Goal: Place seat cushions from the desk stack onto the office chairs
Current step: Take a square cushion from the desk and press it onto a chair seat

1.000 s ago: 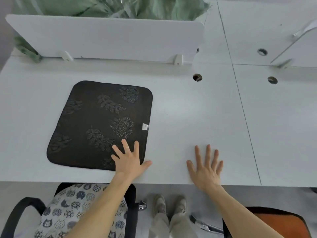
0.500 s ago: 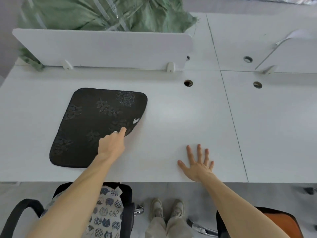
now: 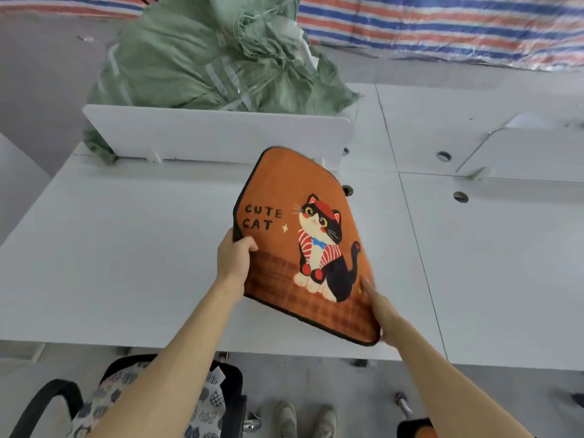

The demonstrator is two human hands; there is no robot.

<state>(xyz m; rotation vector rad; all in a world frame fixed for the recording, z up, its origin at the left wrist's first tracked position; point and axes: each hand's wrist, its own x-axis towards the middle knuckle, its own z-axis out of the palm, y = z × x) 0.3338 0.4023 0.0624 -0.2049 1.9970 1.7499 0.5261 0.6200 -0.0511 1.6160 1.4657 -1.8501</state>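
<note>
An orange seat cushion (image 3: 286,197) with a cartoon cat and the words "CUTE CAT" is lifted and tilted above the white desk (image 3: 120,248). My left hand (image 3: 235,257) grips its left edge, thumb on top. My right hand (image 3: 380,308) holds its lower right corner, fingers along the edge. Below the desk at lower left stands an office chair (image 3: 41,406) with a cat-print cushion (image 3: 208,403) on its seat. A second chair (image 3: 414,428) with an orange seat shows at the bottom right.
A white divider panel (image 3: 215,134) stands across the back of the desk, with a green woven sack (image 3: 202,58) behind it. Cable holes (image 3: 460,196) dot the desk at right. My shoes (image 3: 305,418) are on the grey floor between the chairs.
The cushion lay flat with its dark underside up, my left hand at its edge. Now it is lifted off the desk and turned orange side up, held by both hands.
</note>
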